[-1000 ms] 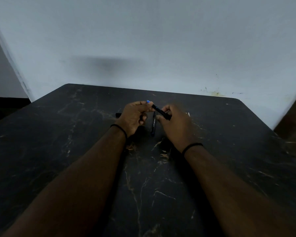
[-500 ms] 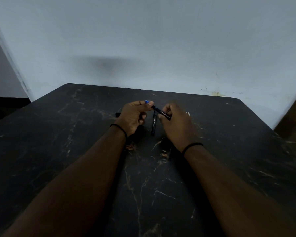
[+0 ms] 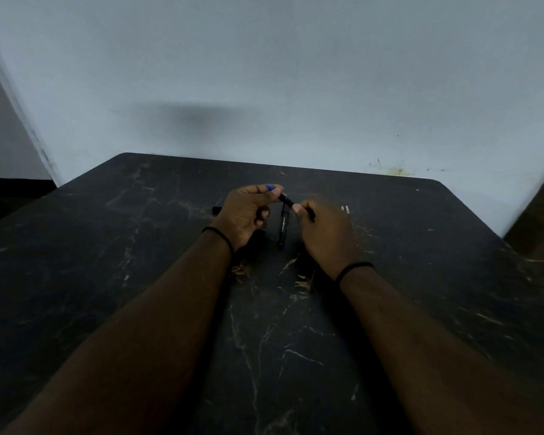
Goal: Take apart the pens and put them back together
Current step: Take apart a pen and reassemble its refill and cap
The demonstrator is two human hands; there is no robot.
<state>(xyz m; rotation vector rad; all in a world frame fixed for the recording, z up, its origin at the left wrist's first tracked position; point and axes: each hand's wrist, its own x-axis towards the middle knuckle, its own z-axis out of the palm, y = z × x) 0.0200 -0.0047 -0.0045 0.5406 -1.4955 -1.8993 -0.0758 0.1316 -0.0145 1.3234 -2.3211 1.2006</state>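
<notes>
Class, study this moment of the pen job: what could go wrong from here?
The pen is held in the air between the left hand and right hand; a piece pulled free might drop and roll on the table. On that dark table, small parts like the white bits could get lost near the black pen.

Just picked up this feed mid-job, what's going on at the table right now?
A person is working on a black pen held above a dark marble-patterned table. The left hand pinches its blue-tipped end, and the right hand grips the other end; whether it is coming apart or going together cannot be told. A second black pen lies on the table between the hands, and small white pieces lie past the right hand.
</notes>
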